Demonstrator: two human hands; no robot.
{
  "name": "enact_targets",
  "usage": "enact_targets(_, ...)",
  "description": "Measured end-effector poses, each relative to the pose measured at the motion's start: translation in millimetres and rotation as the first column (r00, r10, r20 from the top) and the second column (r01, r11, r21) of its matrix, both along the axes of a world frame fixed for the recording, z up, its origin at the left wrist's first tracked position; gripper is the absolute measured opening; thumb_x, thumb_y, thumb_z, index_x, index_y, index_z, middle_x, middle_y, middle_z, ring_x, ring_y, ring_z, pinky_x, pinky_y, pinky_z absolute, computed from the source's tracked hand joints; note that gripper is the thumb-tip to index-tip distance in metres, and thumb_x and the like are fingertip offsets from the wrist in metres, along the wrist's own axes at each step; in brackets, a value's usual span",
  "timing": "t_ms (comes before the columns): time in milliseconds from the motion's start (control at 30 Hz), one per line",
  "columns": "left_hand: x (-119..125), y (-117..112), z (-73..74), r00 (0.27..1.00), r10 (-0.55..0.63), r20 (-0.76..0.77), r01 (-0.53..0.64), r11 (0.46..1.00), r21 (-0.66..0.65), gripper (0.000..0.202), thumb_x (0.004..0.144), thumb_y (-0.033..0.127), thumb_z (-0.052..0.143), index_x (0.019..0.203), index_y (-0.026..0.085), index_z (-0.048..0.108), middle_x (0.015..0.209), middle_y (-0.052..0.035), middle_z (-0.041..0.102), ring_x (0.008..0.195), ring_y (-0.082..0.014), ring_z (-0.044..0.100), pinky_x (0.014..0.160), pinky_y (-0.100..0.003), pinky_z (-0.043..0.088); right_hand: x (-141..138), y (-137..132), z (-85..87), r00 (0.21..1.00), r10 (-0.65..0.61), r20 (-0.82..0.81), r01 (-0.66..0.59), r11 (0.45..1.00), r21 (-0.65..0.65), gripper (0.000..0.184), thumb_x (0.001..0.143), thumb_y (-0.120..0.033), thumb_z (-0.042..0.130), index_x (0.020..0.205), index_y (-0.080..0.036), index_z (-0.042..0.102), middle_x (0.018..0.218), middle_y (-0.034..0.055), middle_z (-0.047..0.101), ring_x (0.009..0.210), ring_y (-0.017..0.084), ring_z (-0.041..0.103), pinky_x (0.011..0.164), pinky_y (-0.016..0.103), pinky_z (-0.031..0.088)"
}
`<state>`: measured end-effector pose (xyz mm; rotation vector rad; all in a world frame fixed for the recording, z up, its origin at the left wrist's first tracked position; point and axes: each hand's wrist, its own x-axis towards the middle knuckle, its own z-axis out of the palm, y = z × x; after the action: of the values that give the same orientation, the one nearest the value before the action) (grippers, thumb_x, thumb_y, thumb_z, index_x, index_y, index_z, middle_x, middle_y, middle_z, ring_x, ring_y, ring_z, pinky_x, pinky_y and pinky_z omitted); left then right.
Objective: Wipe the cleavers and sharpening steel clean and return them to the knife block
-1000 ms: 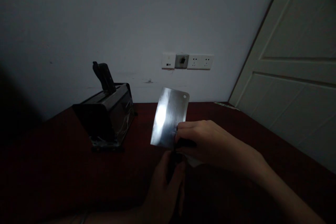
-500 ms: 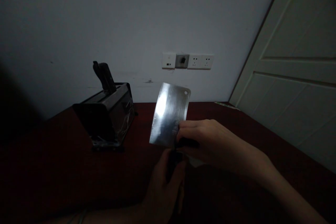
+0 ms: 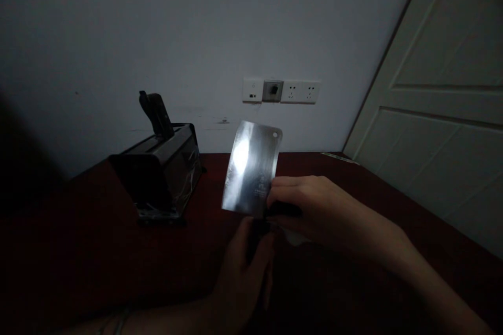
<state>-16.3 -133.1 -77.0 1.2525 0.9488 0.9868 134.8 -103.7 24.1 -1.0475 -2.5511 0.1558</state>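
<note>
A shiny steel cleaver (image 3: 249, 167) stands upright over the dark red table (image 3: 78, 251), blade up, with a small hole near its top corner. My left hand (image 3: 243, 277) is wrapped round its dark handle from below. My right hand (image 3: 310, 207) reaches in from the right, fingers curled against the blade's lower right edge, with something white partly showing under the palm. A black knife block (image 3: 161, 172) stands to the left, one black knife handle (image 3: 155, 112) sticking out of it.
A grey wall with a row of white sockets (image 3: 281, 91) runs behind the table. A white panelled door (image 3: 444, 115) fills the right side. A thin light strip (image 3: 340, 157) lies at the table's far right edge. The scene is dim.
The cleaver has tilted and shifted slightly left and up, and both hands have moved a little with it. The knife block has not moved.
</note>
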Motion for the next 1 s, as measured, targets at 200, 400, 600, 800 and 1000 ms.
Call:
enact_targets(200,-2,5,5.1,0.999,0.038,0.022,-0.038,0.999,0.005,0.032,0.081,0.049,0.047,0.087,0.019,0.039,0.047,0.0103,0.043,0.027,-0.003,0.036,0.026,-0.012,0.029,9,1,9.8,0.99,0.003,-0.141,-0.004,1.0,-0.01,0.009,0.077,-0.02,0.06,0.086,-0.023,0.064,0.085,-0.0005,0.064,0.073,0.011,0.058,0.062,0.022,0.041)
enact_targets(400,-4,7,10.6,0.996,0.027,0.083,-0.028,0.999,0.015,0.029,0.082,0.047,0.047,0.086,0.02,0.039,0.05,0.0104,0.043,0.027,-0.0022,0.036,0.026,-0.012,0.029,14,-2,16.4,0.963,-0.039,-0.268,0.019,0.997,-0.077,0.008,0.076,-0.027,0.062,0.082,-0.021,0.062,0.075,-0.0026,0.064,0.063,0.009,0.058,0.056,0.019,0.042)
enact_targets(600,-4,7,9.7,0.995,0.033,0.097,-0.035,0.999,0.016,0.026,0.083,0.044,0.046,0.082,0.019,0.039,0.048,0.0102,0.043,0.026,-0.0027,0.036,0.026,-0.013,0.03,9,0,10.5,0.966,-0.094,-0.242,0.04,0.975,-0.218,0.013,0.075,-0.027,0.064,0.087,-0.023,0.064,0.078,-0.003,0.065,0.065,0.01,0.06,0.055,0.02,0.042)
enact_targets(800,-3,5,8.2,0.996,0.025,0.09,-0.025,1.0,-0.002,0.026,0.083,0.044,0.046,0.079,0.019,0.039,0.044,0.0103,0.042,0.025,-0.0037,0.036,0.025,-0.013,0.03,6,1,7.9,0.977,-0.087,-0.197,0.043,0.975,-0.216,0.012,0.074,-0.025,0.063,0.085,-0.021,0.065,0.081,-0.0002,0.066,0.067,0.011,0.06,0.057,0.021,0.042)
enact_targets(1000,-2,2,9.2,0.995,-0.003,0.101,0.004,1.0,-0.011,0.026,0.084,0.045,0.045,0.082,0.019,0.04,0.042,0.01,0.044,0.025,-0.0039,0.036,0.025,-0.013,0.03,4,4,6.5,0.981,0.041,-0.19,-0.079,0.978,-0.193,0.013,0.076,-0.018,0.061,0.087,-0.022,0.065,0.082,-0.0024,0.066,0.071,0.009,0.059,0.062,0.02,0.041)
